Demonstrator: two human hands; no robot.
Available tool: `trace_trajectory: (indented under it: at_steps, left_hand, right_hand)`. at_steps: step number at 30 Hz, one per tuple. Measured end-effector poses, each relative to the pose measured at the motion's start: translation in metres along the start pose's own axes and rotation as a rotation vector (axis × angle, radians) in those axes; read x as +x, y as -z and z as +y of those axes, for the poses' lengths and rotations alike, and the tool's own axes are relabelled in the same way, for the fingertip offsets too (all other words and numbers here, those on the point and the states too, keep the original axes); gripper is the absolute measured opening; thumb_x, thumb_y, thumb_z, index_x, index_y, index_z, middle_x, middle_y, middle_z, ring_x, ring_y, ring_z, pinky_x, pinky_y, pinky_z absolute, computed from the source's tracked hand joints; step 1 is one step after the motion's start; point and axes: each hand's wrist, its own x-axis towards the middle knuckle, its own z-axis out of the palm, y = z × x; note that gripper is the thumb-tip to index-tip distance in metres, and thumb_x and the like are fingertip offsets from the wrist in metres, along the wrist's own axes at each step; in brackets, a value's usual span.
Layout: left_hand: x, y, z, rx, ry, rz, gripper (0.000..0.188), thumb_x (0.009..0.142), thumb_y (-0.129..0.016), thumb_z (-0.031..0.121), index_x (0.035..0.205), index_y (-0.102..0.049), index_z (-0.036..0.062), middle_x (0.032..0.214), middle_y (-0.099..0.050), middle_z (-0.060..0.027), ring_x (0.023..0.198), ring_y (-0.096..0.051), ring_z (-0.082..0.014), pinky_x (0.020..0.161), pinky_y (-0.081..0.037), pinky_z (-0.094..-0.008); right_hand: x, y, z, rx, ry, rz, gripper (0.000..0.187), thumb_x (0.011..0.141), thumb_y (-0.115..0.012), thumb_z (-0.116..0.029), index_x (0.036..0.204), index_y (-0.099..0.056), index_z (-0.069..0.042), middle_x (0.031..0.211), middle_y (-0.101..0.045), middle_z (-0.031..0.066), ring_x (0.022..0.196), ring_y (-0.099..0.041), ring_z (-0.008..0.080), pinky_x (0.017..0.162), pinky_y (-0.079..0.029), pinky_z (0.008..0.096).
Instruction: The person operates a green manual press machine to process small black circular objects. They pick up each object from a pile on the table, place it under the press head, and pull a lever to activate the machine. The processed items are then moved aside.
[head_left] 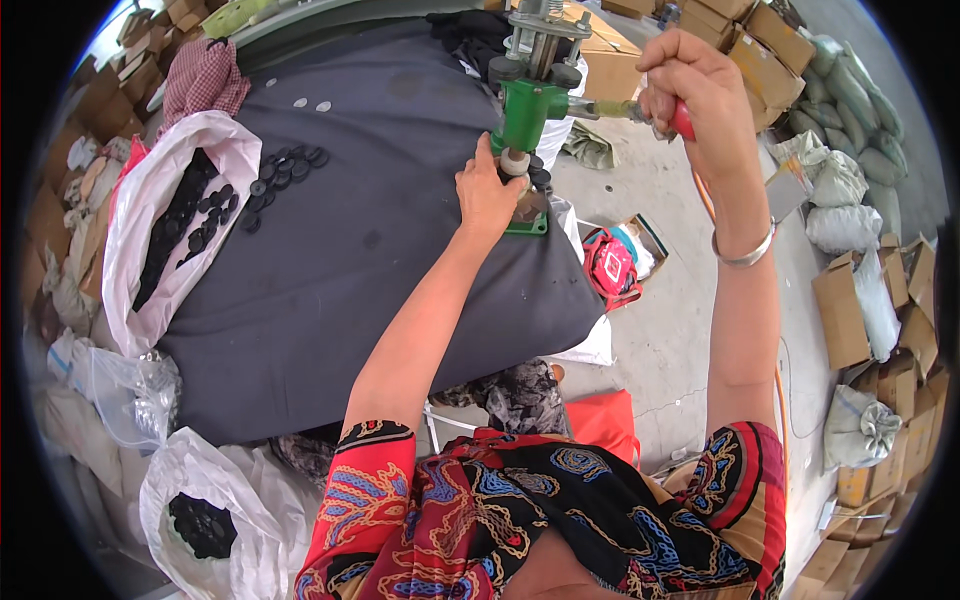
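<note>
A green hand press stands at the far right of the dark cloth. My right hand is raised on its right side, fingers wrapped round the lever, with the red knob showing beside the palm. At the lower part of the press is my left hand. Its index finger stretches up along the green body, and the thumb stands apart near the pale round die. Whatever lies under the die is hard to make out. Left of the hand, black round discs lie in a loose pile.
A white sack of black pieces lies open along the left edge of the dark cloth. Another white sack of black pieces stands at the lower left. Cardboard boxes and filled bags are stacked at the right.
</note>
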Motion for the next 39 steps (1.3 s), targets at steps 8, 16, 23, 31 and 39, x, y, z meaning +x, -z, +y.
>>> trace_trajectory:
  at_steps: [8, 16, 23, 31, 39]
  left_hand:
    - [-0.005, 0.005, -0.008, -0.094, -0.04, 0.001, 0.081, 0.069, -0.076, 0.012, 0.136, -0.036, -0.0029, 0.11, -0.064, -0.0199, 0.103, -0.061, -0.0349, 0.09, -0.047, -0.0398]
    - [-0.034, 0.09, -0.052, 0.058, -0.184, 0.136, 0.047, 0.071, -0.07, 0.007, 0.116, -0.059, 0.0001, 0.107, -0.065, -0.0181, 0.097, -0.06, -0.0351, 0.085, -0.049, -0.0409]
    - [-0.061, 0.205, -0.144, 0.32, 0.085, 0.323, 0.032, 0.079, -0.064, 0.002, 0.111, -0.064, 0.002, 0.102, -0.068, -0.0156, 0.088, -0.067, -0.0259, 0.078, -0.052, -0.0345]
    - [-0.053, 0.261, -0.173, 0.538, 0.211, 0.509, 0.031, 0.076, -0.06, 0.0, 0.107, -0.063, -0.0007, 0.105, -0.065, -0.0173, 0.097, -0.062, -0.033, 0.086, -0.049, -0.0414]
    - [-0.013, 0.28, -0.216, 1.001, 0.261, 0.33, 0.04, 0.084, -0.062, 0.019, 0.123, -0.057, 0.0085, 0.112, -0.062, -0.0168, 0.097, -0.062, -0.0358, 0.079, -0.05, -0.046]
  right_hand:
    - [-0.092, -0.027, 0.064, -0.402, 0.237, 0.066, 0.009, 0.073, -0.054, -0.003, 0.079, -0.059, -0.002, 0.058, -0.054, 0.0048, 0.05, -0.052, 0.0143, 0.049, -0.043, 0.0276]
    - [-0.108, -0.036, 0.101, -0.331, 0.451, 0.036, 0.011, 0.072, -0.055, 0.006, 0.078, -0.059, -0.001, 0.063, -0.055, 0.0065, 0.053, -0.053, 0.0164, 0.052, -0.042, 0.0277]
    - [-0.083, -0.026, 0.058, -0.131, 0.112, 0.037, 0.01, 0.08, -0.051, 0.001, 0.082, -0.06, -0.002, 0.06, -0.053, -0.0021, 0.053, -0.047, 0.005, 0.05, -0.039, 0.0208]
    - [0.015, 0.013, 0.008, 0.016, -0.001, -0.04, 0.012, 0.081, -0.051, -0.005, 0.088, -0.058, 0.0, 0.057, -0.052, 0.0022, 0.047, -0.048, 0.009, 0.044, -0.036, 0.0227]
    - [0.026, 0.011, 0.003, -0.026, 0.056, 0.013, 0.013, 0.078, -0.055, -0.01, 0.082, -0.06, 0.002, 0.072, -0.056, 0.0038, 0.052, -0.05, 0.0102, 0.048, -0.04, 0.0256]
